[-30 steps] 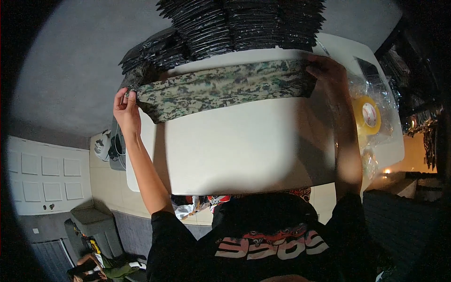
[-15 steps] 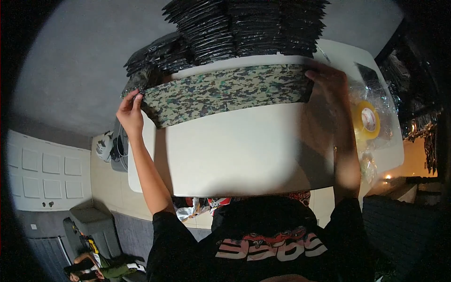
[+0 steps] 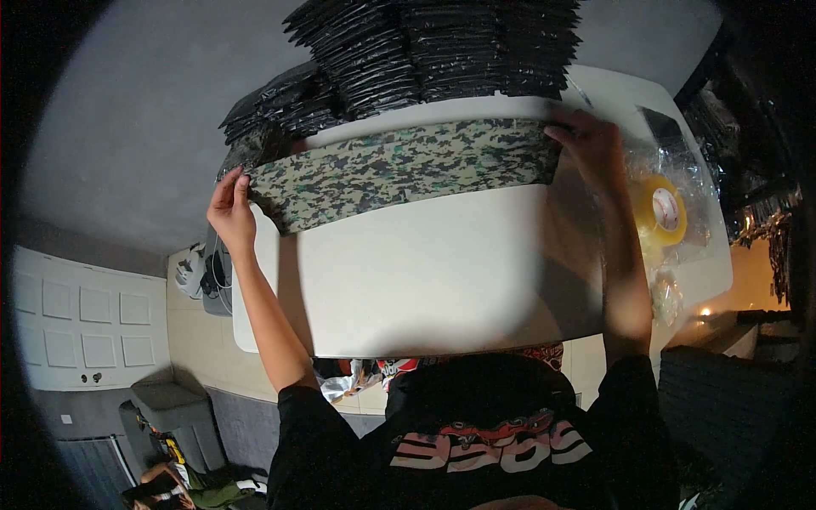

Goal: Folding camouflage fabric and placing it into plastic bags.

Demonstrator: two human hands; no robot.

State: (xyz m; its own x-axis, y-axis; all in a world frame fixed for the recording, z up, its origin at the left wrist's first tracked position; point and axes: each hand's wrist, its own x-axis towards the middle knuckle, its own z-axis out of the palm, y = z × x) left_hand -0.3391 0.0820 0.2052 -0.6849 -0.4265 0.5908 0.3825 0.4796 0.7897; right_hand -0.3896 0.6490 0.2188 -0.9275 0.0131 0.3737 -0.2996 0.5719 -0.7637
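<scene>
A long strip of green camouflage cloth [image 3: 408, 166] stretches across the far half of the white table [image 3: 416, 272]. My left hand [image 3: 229, 204] pinches its left end at the far corner, thumb against fingers. At the other end, my right hand [image 3: 588, 149] grips the right far corner, its fingers partly in shadow. The strip looks folded flat and fairly taut between both hands, its near edge lying over the tabletop.
Tall stacks of black plastic packets [image 3: 433, 59] line the table's far edge. To the right lie a roll of clear yellowish tape [image 3: 665, 211] and crumpled clear plastic [image 3: 693, 183]. A grey sofa [image 3: 183, 416] with a person stands at the lower left, near a white door [image 3: 93, 314].
Both hands still hold the cloth's ends. The view has shifted slightly, and the strip appears a little further left, with hardly any other movement.
</scene>
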